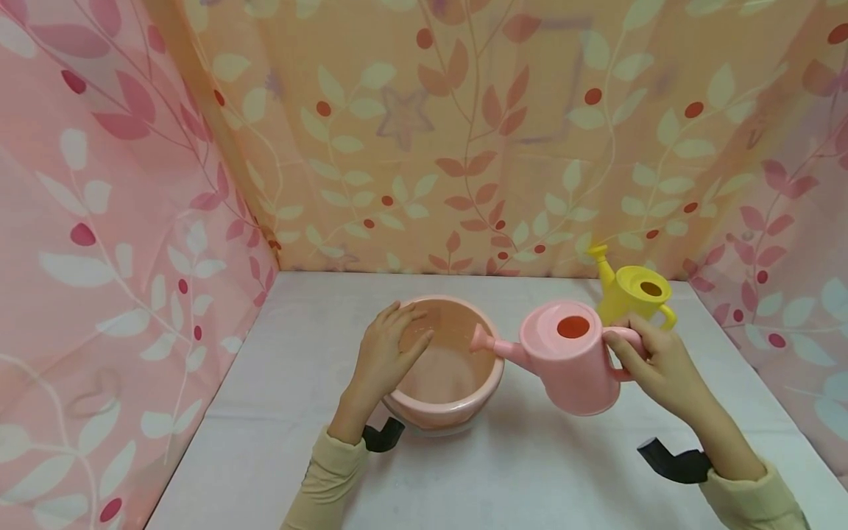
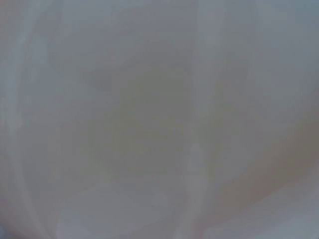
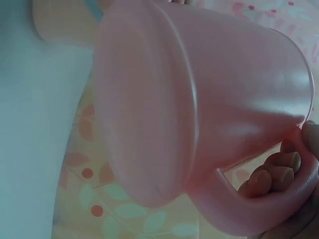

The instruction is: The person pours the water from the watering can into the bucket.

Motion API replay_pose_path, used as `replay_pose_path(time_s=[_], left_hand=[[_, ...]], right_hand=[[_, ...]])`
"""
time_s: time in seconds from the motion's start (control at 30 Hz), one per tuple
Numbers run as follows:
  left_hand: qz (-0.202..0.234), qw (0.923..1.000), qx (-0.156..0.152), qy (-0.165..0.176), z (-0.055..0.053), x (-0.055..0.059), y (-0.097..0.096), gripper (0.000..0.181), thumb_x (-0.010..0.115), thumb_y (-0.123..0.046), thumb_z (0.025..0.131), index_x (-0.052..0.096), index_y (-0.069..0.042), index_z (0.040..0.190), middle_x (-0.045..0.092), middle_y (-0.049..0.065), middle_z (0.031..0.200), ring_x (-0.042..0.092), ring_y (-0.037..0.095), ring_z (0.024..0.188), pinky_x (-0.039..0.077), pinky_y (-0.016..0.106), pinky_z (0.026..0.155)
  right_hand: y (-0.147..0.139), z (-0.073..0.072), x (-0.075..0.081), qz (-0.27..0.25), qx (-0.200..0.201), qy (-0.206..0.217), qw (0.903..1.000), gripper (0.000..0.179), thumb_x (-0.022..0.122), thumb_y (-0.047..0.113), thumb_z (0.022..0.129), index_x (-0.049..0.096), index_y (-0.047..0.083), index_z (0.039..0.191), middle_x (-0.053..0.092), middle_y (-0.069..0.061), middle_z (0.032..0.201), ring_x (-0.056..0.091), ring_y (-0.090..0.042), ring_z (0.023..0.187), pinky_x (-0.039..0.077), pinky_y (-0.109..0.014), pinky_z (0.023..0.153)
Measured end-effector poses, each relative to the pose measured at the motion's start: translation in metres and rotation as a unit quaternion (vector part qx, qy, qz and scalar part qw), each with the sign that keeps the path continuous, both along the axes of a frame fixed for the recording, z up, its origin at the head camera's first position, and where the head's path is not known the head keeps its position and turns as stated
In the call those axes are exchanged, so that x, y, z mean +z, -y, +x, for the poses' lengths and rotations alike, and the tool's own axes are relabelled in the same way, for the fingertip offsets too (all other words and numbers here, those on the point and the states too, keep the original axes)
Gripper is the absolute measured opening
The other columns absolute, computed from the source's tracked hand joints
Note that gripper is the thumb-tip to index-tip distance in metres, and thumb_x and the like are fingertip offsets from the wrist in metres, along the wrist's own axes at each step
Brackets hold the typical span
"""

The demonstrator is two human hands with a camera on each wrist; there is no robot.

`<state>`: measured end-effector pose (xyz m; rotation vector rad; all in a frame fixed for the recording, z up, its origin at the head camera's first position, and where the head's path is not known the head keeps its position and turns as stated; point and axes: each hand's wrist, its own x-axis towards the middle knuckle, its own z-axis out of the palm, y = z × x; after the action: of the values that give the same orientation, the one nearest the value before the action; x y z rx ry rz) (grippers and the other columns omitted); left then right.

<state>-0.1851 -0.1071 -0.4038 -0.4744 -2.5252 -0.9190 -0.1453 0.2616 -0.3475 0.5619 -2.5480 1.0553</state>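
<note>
My right hand (image 1: pixel 652 361) grips the handle of a pink watering can (image 1: pixel 576 375), its fingers curled through the loop, as the right wrist view also shows. The can (image 3: pixel 239 74) is held up over the table, and its spout reaches over the right rim of a pink bowl (image 1: pixel 444 407). On the bowl's left side, my left hand (image 1: pixel 386 346) rests at the rim with straight, spread fingers. A pale, blurred surface fills the left wrist view, so the hand is not seen there.
A yellow watering can (image 1: pixel 626 294) stands at the back right, behind my right hand. White cloth covers the table (image 1: pixel 265 412). Patterned curtains (image 1: pixel 411 147) close off the back and both sides. Black wrist mounts (image 1: pixel 672 462) stick out below each hand.
</note>
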Motion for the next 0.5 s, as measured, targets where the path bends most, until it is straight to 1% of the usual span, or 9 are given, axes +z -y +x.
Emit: replay_pose_path(time_s=[0.13, 0.27, 0.5], left_hand=[[0.003, 1.0, 0.0, 0.006, 0.0, 0.0, 0.0, 0.038, 0.059, -0.041, 0.089, 0.064, -0.015, 0.117, 0.055, 0.009, 0.131, 0.04, 0.031, 0.13, 0.033, 0.055, 0.101], [0.006, 1.0, -0.001, 0.006, 0.0, -0.001, 0.0, 0.038, 0.059, -0.041, 0.089, 0.064, -0.016, 0.117, 0.055, 0.009, 0.131, 0.039, 0.032, 0.13, 0.032, 0.056, 0.101], [0.004, 1.0, 0.002, 0.001, 0.0, -0.001, 0.001, 0.037, 0.059, -0.041, 0.089, 0.064, -0.018, 0.117, 0.056, 0.008, 0.131, 0.04, 0.03, 0.13, 0.033, 0.055, 0.101]], right_hand=[[-0.002, 0.002, -0.006, -0.01, -0.004, 0.004, 0.9999, 0.008, 0.059, 0.003, 0.089, 0.056, 0.008, 0.093, 0.051, 0.006, 0.067, 0.055, -0.008, 0.057, 0.051, -0.02, 0.049], [-0.003, 0.004, -0.012, -0.028, -0.003, 0.019, 0.9994, 0.004, 0.055, 0.003, 0.091, 0.054, 0.006, 0.094, 0.052, 0.005, 0.072, 0.056, -0.008, 0.059, 0.052, -0.021, 0.05], [-0.006, 0.006, -0.021, -0.075, 0.026, 0.044, 0.9959, 0.005, 0.05, -0.002, 0.093, 0.053, 0.002, 0.095, 0.055, 0.004, 0.076, 0.058, -0.01, 0.059, 0.054, -0.026, 0.05]])
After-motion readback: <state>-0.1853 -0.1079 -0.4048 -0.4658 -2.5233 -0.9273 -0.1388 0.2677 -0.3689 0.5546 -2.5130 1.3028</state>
